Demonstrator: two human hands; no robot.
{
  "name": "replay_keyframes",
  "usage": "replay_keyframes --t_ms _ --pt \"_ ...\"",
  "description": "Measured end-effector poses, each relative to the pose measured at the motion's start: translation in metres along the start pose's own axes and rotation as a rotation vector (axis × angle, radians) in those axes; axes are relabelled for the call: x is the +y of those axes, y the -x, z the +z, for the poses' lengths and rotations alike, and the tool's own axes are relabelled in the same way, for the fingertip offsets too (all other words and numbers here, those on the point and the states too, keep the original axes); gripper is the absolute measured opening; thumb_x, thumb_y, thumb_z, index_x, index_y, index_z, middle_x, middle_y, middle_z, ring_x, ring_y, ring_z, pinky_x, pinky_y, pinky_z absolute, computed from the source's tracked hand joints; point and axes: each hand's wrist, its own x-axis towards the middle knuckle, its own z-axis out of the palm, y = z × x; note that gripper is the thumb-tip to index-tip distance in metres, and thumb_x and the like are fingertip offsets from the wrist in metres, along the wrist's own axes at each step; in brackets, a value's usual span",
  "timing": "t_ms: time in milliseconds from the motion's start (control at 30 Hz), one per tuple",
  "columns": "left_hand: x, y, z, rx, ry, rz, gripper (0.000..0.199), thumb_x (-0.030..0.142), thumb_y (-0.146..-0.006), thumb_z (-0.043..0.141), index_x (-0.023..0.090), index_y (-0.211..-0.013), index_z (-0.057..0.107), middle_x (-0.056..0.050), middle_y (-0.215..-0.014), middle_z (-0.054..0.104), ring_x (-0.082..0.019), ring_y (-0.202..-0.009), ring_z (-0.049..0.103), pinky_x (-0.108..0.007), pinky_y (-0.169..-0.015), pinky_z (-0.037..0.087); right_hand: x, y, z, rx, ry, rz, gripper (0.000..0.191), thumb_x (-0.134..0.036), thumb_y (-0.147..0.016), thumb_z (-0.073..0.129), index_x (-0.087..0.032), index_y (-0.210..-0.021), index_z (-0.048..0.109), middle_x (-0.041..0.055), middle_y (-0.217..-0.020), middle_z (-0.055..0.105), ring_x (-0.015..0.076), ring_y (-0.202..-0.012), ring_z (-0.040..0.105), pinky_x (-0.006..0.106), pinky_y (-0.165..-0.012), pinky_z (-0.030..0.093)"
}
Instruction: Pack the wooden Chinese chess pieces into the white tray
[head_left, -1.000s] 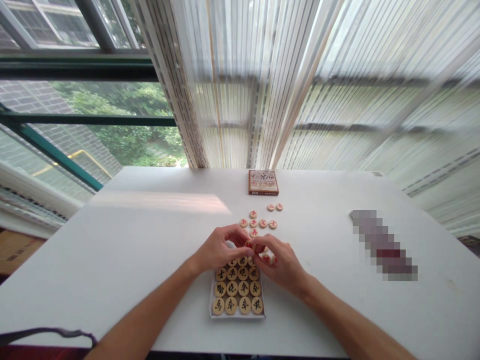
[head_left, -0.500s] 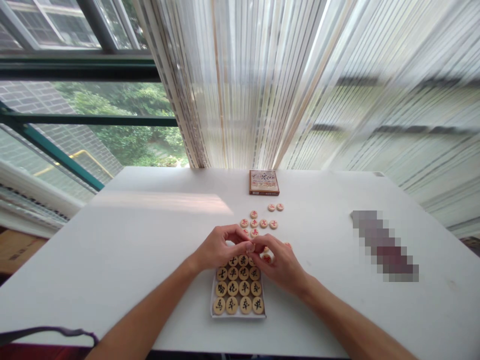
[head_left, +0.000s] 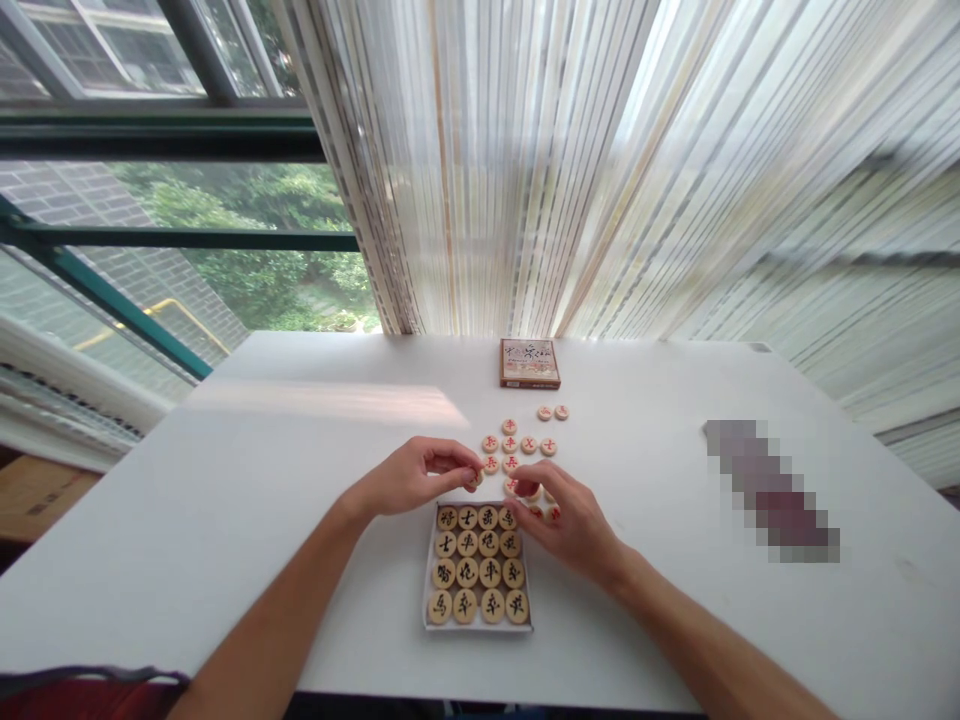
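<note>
Between the thumb and fingers of my left hand (head_left: 420, 474) is a round Chinese chess piece (head_left: 475, 479), held above the table beyond the box. My right hand (head_left: 566, 508) has its thumb and fingers apart, over several red-marked chess pieces (head_left: 528, 445) on the table; it partly hides the nearest ones. Directly below both hands lies an open white box tray (head_left: 478, 629), filled with rows of black-marked chess pieces (head_left: 466, 573) lying face up. The tray's far right corner is close to my right thumb.
A closed Chinese chess box lid (head_left: 529, 364) lies at the back of the white table (head_left: 300, 430). To the right is a pixelated, blurred-out object (head_left: 772, 490). String curtains (head_left: 495, 180) and an open window (head_left: 247, 240) border the table's far side.
My hands have drawn apart. My left hand has moved left with the chess piece, while my right hand has shifted slightly right with its fingers parted. The tray's far row now shows.
</note>
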Motion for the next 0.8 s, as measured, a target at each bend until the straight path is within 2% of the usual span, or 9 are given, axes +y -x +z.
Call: replay_keyframes --t_ms 200,433,567,800 --pt "0.003 0.002 -0.006 -0.048 -0.09 -0.013 0.027 0.033 -0.088 0.068 0.015 -0.108 0.069 -0.009 -0.101 0.075 -0.019 -0.094 0.071 -0.033 -0.089 0.057 0.0 0.0 -0.001 0.002 -0.015 0.01 0.018 -0.022 -0.092 0.064 -0.024 -0.11 0.061 0.0039 -0.089 0.066 0.0158 -0.077 0.065 0.027 -0.069 0.055" --pt "-0.001 0.001 -0.01 -0.026 -0.182 -0.079 0.031 0.041 -0.079 0.077 0.015 -0.094 0.07 -0.005 -0.087 0.073 -0.016 -0.077 0.066 -0.026 -0.071 0.054 0.002 0.001 0.0 0.002 -0.031 0.003 0.017 -0.019 -0.093 0.063 -0.023 -0.109 0.061 0.0037 -0.09 0.065 0.0152 -0.078 0.065 0.027 -0.069 0.054" --pt "-0.002 0.001 -0.013 -0.029 -0.183 -0.122 0.033 0.043 -0.075 0.08 0.015 -0.089 0.071 -0.004 -0.083 0.073 -0.015 -0.076 0.064 -0.024 -0.068 0.051 0.002 0.001 0.0 -0.001 -0.034 0.002 0.018 -0.018 -0.093 0.062 -0.023 -0.11 0.061 0.0036 -0.091 0.065 0.015 -0.079 0.065 0.027 -0.07 0.055" --pt "-0.004 0.001 -0.016 -0.104 -0.282 -0.14 0.033 0.048 -0.075 0.079 0.018 -0.088 0.077 -0.004 -0.08 0.074 -0.013 -0.067 0.056 -0.024 -0.062 0.044 0.002 0.001 0.0 -0.022 -0.041 0.011 0.017 -0.018 -0.093 0.062 -0.023 -0.109 0.062 0.0042 -0.093 0.065 0.0154 -0.081 0.066 0.027 -0.071 0.055"
